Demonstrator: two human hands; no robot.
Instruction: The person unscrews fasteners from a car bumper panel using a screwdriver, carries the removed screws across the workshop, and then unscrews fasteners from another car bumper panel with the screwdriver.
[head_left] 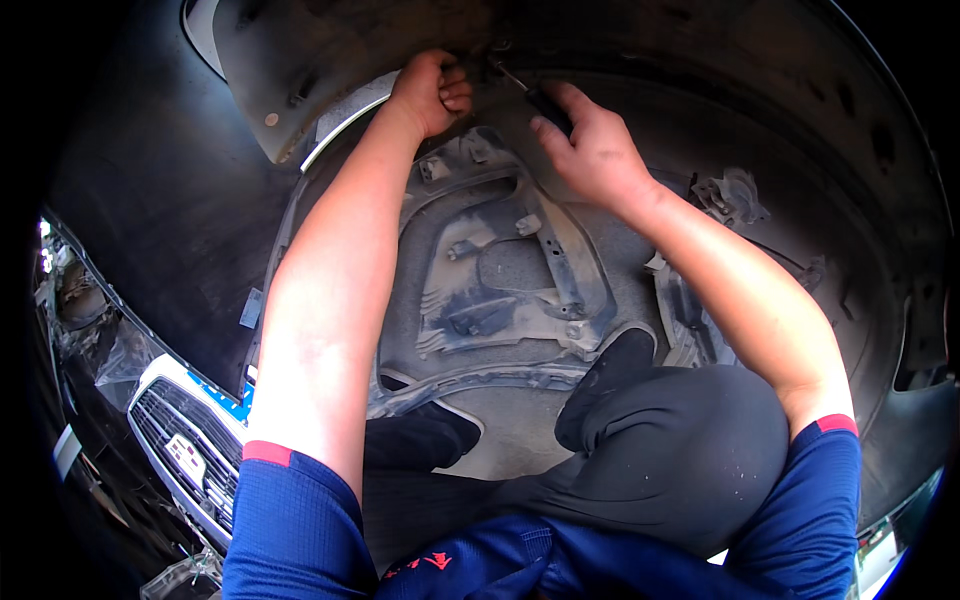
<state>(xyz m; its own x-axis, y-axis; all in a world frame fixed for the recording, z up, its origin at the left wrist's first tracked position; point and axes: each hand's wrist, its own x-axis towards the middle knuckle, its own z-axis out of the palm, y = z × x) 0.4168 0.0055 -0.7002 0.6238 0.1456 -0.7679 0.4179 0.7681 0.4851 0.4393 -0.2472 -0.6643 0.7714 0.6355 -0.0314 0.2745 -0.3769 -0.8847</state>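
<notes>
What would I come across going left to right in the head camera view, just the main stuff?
Grille, left hand, tool shaft, right hand, greyish plastic piece.

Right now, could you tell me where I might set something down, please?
The pale floor between the shoes and the grey patch between the dusty plastic frame and right forearm look free. It is crowded up top, around the left hand, right hand and black-handled tool.
</notes>
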